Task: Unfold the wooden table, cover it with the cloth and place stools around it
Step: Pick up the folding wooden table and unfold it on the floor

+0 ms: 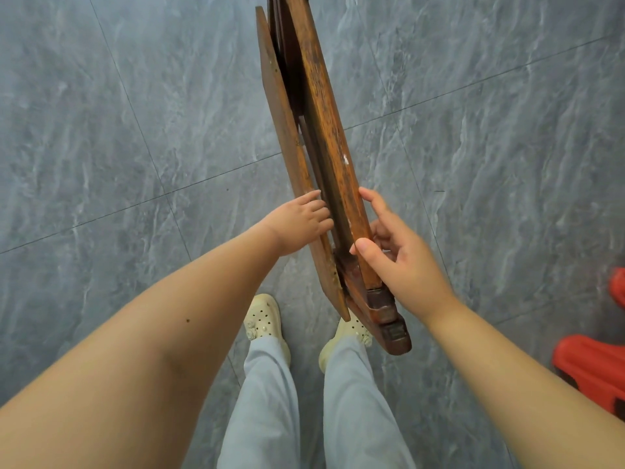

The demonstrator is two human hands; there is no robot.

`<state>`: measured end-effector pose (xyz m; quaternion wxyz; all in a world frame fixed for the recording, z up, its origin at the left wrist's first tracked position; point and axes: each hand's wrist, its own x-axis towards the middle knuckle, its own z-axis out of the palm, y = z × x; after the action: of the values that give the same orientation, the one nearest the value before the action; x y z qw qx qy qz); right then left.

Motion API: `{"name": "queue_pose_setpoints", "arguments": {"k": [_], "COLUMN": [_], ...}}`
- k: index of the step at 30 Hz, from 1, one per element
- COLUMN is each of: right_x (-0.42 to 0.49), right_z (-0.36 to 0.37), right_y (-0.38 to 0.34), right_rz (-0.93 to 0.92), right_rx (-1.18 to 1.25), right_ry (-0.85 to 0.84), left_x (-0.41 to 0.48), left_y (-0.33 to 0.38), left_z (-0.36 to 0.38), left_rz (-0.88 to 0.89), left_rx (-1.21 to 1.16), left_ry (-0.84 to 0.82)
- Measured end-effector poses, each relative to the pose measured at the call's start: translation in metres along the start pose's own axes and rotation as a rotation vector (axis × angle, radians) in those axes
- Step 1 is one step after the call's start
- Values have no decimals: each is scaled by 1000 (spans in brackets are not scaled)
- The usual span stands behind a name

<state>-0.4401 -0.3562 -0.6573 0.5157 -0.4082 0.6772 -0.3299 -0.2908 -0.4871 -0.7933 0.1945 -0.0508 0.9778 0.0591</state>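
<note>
While still folded flat, stands on edge on the grey tiled floor [135,130], just ahead of the cream clogs [267,316]: folding wooden table [324,130], leaves hanging close against the frame. Left hand [301,221] pressed on the outer leaf, fingers reaching into the gap; right hand [402,252] clasping the nearest top edge between thumb and fingers. Unfolding step only starting, by the look. Next, probably: swing a leaf up and pull out a leg. Red plastic stools [592,363] waiting near the right edge; no cloth visible.
</note>
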Motion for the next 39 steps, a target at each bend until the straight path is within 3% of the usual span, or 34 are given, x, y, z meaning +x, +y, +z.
{"name": "queue_pose_setpoints", "arguments": {"k": [8,15,25,33,39], "right_x": [-3,-7,-12,-9,8], "right_z": [5,6,62,105,99], "right_y": [-2,-12,-37,-51,-58], "right_rz": [14,48,104,163,92], "right_rx": [32,35,91,73,-191], "right_ry": [17,41,-37,-164,-316], "left_x": [-16,-80,-195,-250,-277], "left_y": [-13,-31,-43,-48,-53], "left_z": [-3,-37,-55,-66,-47], "left_rz": [74,143,123,66,33], "left_rx": [-50,-95,-109,-95,-103], "left_ry": [-17,-137,219,179,180]}}
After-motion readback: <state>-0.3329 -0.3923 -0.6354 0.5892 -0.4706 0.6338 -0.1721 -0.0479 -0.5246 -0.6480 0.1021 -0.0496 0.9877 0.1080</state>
